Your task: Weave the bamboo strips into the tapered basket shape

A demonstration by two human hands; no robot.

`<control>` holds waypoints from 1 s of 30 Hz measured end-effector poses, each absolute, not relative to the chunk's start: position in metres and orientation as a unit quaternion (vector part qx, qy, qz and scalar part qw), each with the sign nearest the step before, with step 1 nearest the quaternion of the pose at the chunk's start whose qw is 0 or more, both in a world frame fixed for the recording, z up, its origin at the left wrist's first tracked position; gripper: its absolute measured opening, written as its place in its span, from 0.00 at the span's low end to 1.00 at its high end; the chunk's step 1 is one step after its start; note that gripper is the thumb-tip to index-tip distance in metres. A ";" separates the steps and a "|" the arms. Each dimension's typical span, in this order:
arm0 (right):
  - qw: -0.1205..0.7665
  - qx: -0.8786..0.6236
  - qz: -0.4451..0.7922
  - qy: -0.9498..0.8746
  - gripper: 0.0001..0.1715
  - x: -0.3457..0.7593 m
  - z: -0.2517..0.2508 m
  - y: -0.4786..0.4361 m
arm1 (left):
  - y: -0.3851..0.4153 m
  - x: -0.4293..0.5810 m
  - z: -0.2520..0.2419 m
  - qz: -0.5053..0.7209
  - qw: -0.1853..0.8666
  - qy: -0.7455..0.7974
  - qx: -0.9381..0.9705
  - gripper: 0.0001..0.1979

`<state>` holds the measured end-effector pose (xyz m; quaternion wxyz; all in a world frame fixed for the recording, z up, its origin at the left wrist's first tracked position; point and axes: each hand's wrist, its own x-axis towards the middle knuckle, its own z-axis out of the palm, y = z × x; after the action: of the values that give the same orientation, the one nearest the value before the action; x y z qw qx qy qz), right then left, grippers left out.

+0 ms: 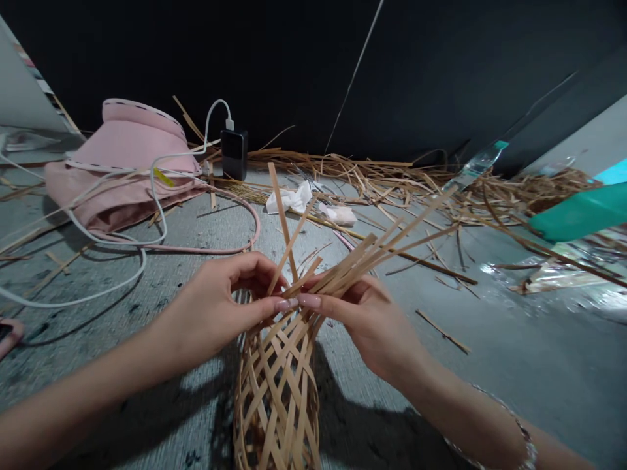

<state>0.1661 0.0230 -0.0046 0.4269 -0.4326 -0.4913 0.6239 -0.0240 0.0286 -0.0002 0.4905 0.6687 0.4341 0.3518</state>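
Note:
A long woven bamboo basket (279, 398) with an open lattice lies in front of me, its narrow end toward my hands. From that end loose bamboo strips (360, 261) fan out, most to the upper right and a couple standing nearly upright. My left hand (223, 300) pinches strips at the left of the rim between thumb and fingers. My right hand (365, 313) is closed around the bundle of strips on the right, its thumb pressed on them. Both thumb tips meet over the weave. Their fingertips behind the strips are partly hidden.
A pink sun visor (137, 140) and a black power bank (234, 154) with a white cable (161, 156) lie at the back left. Crumpled tissue (290, 198), scattered strips (353, 173), a plastic bottle (475, 166) and a teal object (582, 212) lie farther back and right.

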 end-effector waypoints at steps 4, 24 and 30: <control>0.424 -0.434 0.621 -0.496 0.05 0.168 -0.006 0.023 | 0.028 -0.024 0.000 0.358 0.493 0.431 0.666 0.04; 0.414 -0.429 0.643 -0.480 0.07 0.169 -0.005 0.027 | 0.030 -0.025 0.002 0.342 0.493 0.427 0.677 0.03; 0.411 -0.438 0.639 -0.480 0.06 0.170 -0.006 0.026 | 0.030 -0.026 0.000 0.346 0.496 0.431 0.670 0.04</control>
<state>0.1696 0.0264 -0.0058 0.4108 -0.4382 -0.4798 0.6395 -0.0259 0.0297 0.0001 0.4963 0.6696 0.4308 0.3461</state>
